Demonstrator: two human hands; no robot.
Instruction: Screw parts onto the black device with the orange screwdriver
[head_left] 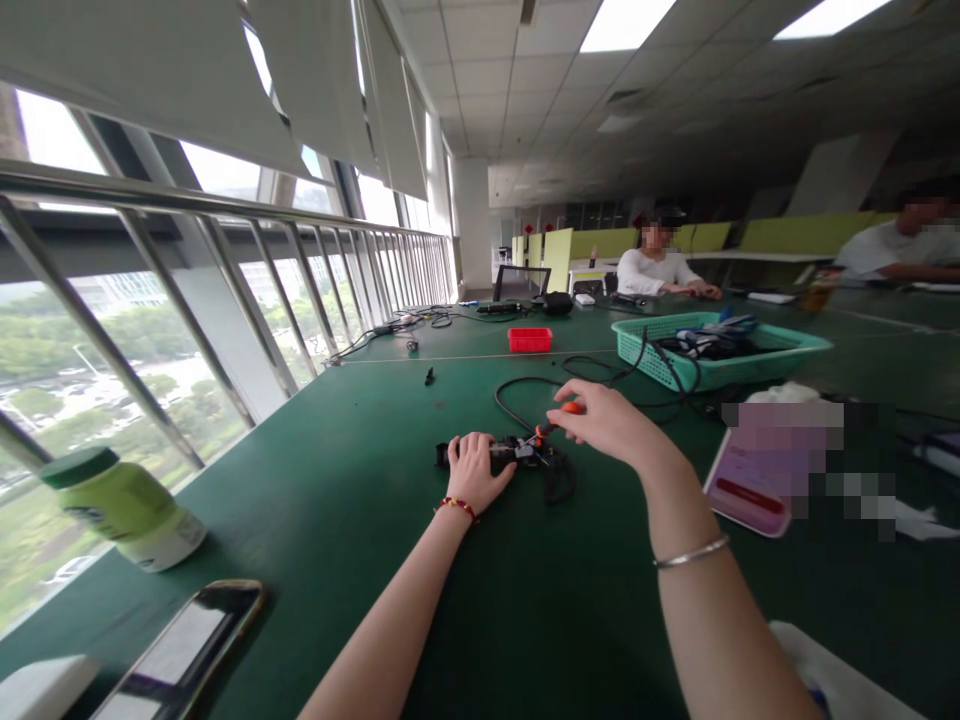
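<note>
On the green table, a black device (504, 456) lies on its side, with an opened end that shows metal and small wires. My left hand (477, 468) is closed over its body and presses it against the tabletop. In my right hand (596, 415) is a screwdriver (550, 428) with an orange and black handle, gripped between thumb and fingers. Its shaft slants down left to the open end of the device; the exact contact of the tip is too small to tell. A black cable (506, 392) loops behind the device, and a dark loose part (559, 478) lies beside it.
Behind stand a small red bin (529, 340) and a teal basket (720, 376) of cables. A pink-screened phone (757, 485) lies right. At left are a green-lidded bottle (124, 508) and another phone (184, 650). Two people sit across the table.
</note>
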